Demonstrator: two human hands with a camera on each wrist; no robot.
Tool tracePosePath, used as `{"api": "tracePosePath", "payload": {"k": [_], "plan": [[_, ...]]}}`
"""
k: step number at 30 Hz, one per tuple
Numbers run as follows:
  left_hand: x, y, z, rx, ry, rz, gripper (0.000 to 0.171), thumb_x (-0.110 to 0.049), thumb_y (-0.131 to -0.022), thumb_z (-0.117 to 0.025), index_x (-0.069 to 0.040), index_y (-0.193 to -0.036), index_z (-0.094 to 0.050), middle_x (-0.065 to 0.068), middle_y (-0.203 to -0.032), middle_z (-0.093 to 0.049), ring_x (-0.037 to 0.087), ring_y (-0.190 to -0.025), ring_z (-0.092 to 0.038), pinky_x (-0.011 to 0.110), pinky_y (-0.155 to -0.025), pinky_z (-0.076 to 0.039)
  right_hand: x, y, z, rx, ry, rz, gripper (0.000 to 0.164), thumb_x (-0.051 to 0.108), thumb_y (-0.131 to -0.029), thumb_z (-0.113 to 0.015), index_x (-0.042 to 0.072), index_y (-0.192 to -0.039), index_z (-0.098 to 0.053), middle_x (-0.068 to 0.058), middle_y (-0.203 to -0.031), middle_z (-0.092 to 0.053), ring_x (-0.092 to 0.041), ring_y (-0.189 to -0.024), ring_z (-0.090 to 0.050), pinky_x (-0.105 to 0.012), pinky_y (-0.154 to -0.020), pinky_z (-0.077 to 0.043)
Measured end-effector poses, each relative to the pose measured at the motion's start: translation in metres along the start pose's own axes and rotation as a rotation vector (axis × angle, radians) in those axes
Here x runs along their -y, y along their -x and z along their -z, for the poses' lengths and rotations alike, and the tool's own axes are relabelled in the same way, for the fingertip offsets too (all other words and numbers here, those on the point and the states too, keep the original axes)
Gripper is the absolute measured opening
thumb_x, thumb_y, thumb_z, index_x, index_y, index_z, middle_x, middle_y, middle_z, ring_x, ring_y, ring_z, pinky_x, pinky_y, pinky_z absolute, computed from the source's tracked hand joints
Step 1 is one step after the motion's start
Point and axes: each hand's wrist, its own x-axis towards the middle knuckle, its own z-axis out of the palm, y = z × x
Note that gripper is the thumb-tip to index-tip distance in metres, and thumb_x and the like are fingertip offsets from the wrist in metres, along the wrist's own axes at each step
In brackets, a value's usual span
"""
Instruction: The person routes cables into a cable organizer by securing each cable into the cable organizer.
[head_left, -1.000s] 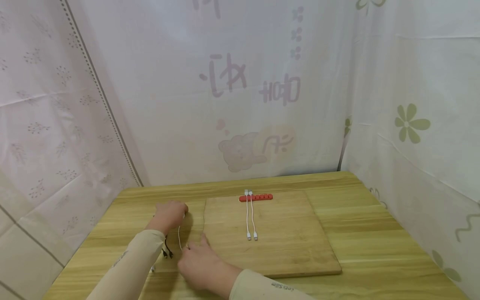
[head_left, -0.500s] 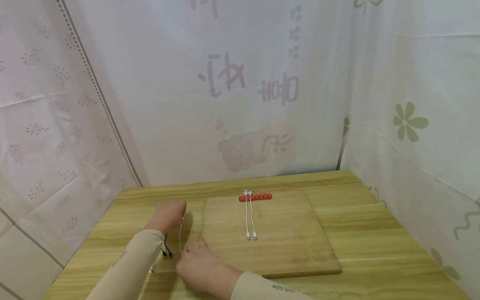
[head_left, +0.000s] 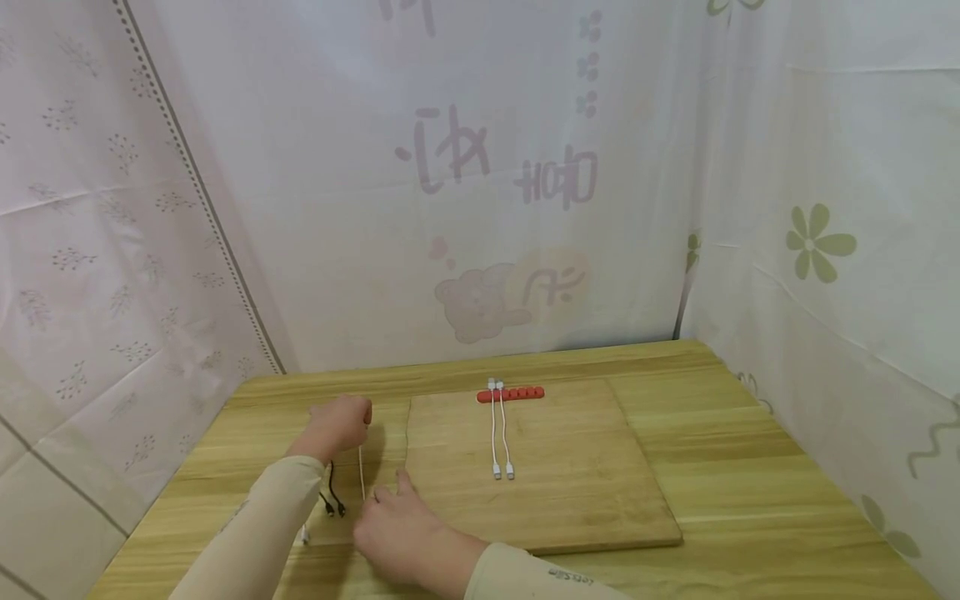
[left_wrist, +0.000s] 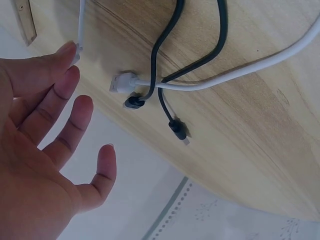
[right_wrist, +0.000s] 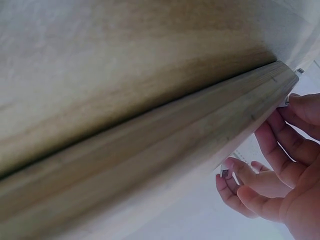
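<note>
A white charging cable (head_left: 362, 475) is stretched between the two hands, left of the wooden board. My left hand (head_left: 337, 427) pinches its far end between thumb and index finger; a metal plug (right_wrist: 224, 172) shows there in the right wrist view. The other fingers (left_wrist: 106, 167) are spread loosely. Nearer the front, my right hand (head_left: 401, 533) pinches the cable's near end by the board's left edge, with a bit of plug (right_wrist: 286, 101) showing at the fingertips. Black cables (left_wrist: 220, 45) and another white cable (left_wrist: 240, 75) lie beside the left hand.
On the wooden board (head_left: 585, 508), two white cables (head_left: 495, 433) lie side by side across a red cable holder (head_left: 525, 393) at its back edge. A white plug (head_left: 303, 535) lies under the left forearm. Printed curtains (head_left: 337, 208) hang behind the wood-grain table (head_left: 757, 467).
My left hand has shifted slightly, and the cable between the hands looks straighter than before. The right hand has stayed nearly in place. Cables on the board are unmoved.
</note>
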Motion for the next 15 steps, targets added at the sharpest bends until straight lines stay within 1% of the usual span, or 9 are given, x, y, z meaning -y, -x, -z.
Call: {"api": "tracePosePath", "payload": {"k": [3, 5, 6, 8, 11, 13, 15], "plan": [[0.001, 0.002, 0.001, 0.005, 0.014, 0.005, 0.014, 0.001, -0.095, -0.061, -0.009, -0.095, -0.071, 0.005, -0.094, -0.072, 0.026, -0.091, -0.066, 0.092, -0.104, -0.029, 0.000, 0.000, 0.001, 0.005, -0.011, -0.008, 0.011, 0.034, -0.101, -0.068, 0.032, -0.104, -0.078, 0.009, -0.122, -0.074, -0.014, -0.121, -0.064, -0.056, -0.113, -0.047], [0.002, 0.003, 0.002, 0.004, 0.021, 0.005, 0.015, 0.002, -0.094, -0.060, -0.010, -0.090, -0.069, 0.003, -0.087, -0.068, 0.023, -0.084, -0.062, 0.088, -0.102, -0.035, 0.000, 0.000, 0.002, 0.013, -0.024, -0.014, 0.012, 0.033, -0.101, -0.069, 0.032, -0.108, -0.078, 0.009, -0.124, -0.074, -0.014, -0.124, -0.064, -0.056, -0.114, -0.047], [0.002, 0.004, 0.003, 0.005, 0.026, 0.006, 0.017, 0.001, -0.094, -0.059, -0.011, -0.086, -0.067, 0.002, -0.082, -0.064, 0.021, -0.080, -0.057, 0.085, -0.100, -0.037, -0.001, 0.000, 0.003, 0.017, -0.035, -0.019, 0.011, 0.033, -0.101, -0.069, 0.032, -0.108, -0.078, 0.009, -0.125, -0.074, -0.015, -0.125, -0.064, -0.057, -0.114, -0.047], [0.002, 0.006, 0.006, 0.002, 0.034, 0.010, 0.020, 0.001, -0.092, -0.057, -0.014, -0.079, -0.060, 0.000, -0.074, -0.054, 0.019, -0.072, -0.048, 0.072, -0.090, -0.042, -0.002, 0.000, 0.004, 0.025, -0.058, -0.031, 0.011, 0.032, -0.100, -0.071, 0.033, -0.108, -0.077, 0.010, -0.126, -0.073, -0.014, -0.126, -0.063, -0.057, -0.115, -0.046], [-0.001, 0.007, 0.011, -0.012, 0.050, 0.016, 0.029, 0.001, -0.088, -0.054, -0.019, -0.070, -0.045, -0.005, -0.066, -0.037, 0.015, -0.064, -0.033, 0.052, -0.074, -0.037, -0.005, 0.000, 0.006, 0.027, -0.071, -0.054, 0.011, 0.031, -0.099, -0.072, 0.032, -0.108, -0.077, 0.010, -0.124, -0.073, -0.014, -0.123, -0.063, -0.057, -0.114, -0.046], [-0.002, 0.007, 0.014, -0.017, 0.065, 0.015, 0.035, 0.003, -0.084, -0.051, -0.021, -0.065, -0.035, -0.005, -0.061, -0.026, 0.014, -0.060, -0.023, 0.044, -0.068, -0.028, -0.007, 0.000, 0.007, 0.028, -0.085, -0.070, 0.009, 0.031, -0.098, -0.072, 0.032, -0.106, -0.077, 0.010, -0.120, -0.074, -0.013, -0.119, -0.063, -0.056, -0.112, -0.046], [-0.004, 0.007, 0.018, -0.020, 0.079, 0.016, 0.039, 0.005, -0.082, -0.049, -0.022, -0.063, -0.029, -0.006, -0.059, -0.019, 0.014, -0.058, -0.018, 0.040, -0.066, -0.022, -0.010, 0.000, 0.009, 0.026, -0.095, -0.089, 0.008, 0.031, -0.097, -0.074, 0.032, -0.104, -0.076, 0.010, -0.118, -0.074, -0.012, -0.116, -0.064, -0.055, -0.112, -0.046]]}}
